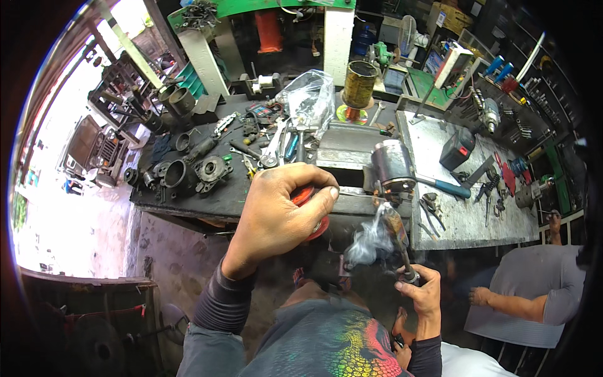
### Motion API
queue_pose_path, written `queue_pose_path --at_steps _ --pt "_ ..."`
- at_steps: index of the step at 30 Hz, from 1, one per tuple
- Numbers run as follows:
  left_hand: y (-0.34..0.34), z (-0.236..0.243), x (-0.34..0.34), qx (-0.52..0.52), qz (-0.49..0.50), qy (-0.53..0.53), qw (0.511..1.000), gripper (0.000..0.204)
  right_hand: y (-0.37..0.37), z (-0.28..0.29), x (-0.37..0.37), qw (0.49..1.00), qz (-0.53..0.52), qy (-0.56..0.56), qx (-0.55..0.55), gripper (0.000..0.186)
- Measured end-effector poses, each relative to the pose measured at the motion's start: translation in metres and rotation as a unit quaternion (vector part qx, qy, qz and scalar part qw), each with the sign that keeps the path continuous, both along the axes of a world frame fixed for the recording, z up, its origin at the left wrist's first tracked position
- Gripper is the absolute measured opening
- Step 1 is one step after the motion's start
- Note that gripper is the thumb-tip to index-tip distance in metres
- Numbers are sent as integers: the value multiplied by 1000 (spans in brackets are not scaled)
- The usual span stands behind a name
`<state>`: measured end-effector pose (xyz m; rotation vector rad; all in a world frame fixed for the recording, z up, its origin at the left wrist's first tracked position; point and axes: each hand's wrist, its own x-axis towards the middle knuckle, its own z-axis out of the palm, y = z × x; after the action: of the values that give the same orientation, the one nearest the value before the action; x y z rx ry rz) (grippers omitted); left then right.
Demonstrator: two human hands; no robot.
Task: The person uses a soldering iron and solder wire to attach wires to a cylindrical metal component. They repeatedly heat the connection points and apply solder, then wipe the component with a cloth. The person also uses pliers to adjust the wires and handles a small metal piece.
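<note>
My left hand (pixel 279 213) is closed round a red spool (pixel 320 229), thumb and forefinger pinched together. From the pinch a thin silvery strand of solder wire (pixel 359 193) runs right toward a metal cylinder (pixel 392 161) with copper-coloured ends underneath. My right hand (pixel 422 290) grips the handle of a large soldering iron (pixel 396 227), pointing upward. Its tip meets the cylinder's lower edge, near the wire's end; exact contact is too small to tell. White smoke (pixel 370 242) curls beside the iron. The cylinder sits at the bench's front edge, next to a flat metal block (pixel 342 154).
Left on the dark bench (pixel 207 208) lie round metal housings (pixel 180 176), pliers and wrenches. A clear plastic bag (pixel 311 94) and a rusty can (pixel 360 85) stand behind. On the right worktop (pixel 452 220) are a hammer (pixel 443 186) and a battery pack (pixel 457 149). Another person (pixel 534 289) sits right.
</note>
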<state>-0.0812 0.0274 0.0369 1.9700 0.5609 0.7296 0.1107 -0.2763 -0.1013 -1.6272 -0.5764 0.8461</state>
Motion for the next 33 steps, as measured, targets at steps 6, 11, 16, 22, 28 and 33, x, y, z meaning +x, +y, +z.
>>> queue_pose_path --at_steps 6,11,16,22,28,33 --pt "51 -81 -28 -30 217 2 976 19 0 0 -5 999 -31 28 -5 34" --pt "84 -210 -43 82 374 141 913 22 -6 6 -3 999 -39 12 -7 36" --pt "75 -302 -24 163 371 197 893 35 -10 7 -3 998 -63 23 5 35" --pt "81 -331 -5 71 344 170 921 85 -13 10 -1 997 -71 27 29 36" --pt "54 -264 -15 3 379 88 921 60 -13 6 -3 995 -83 39 36 35" --pt "1 -159 -17 119 183 -42 975 34 -13 6 -2 996 -78 17 27 35"
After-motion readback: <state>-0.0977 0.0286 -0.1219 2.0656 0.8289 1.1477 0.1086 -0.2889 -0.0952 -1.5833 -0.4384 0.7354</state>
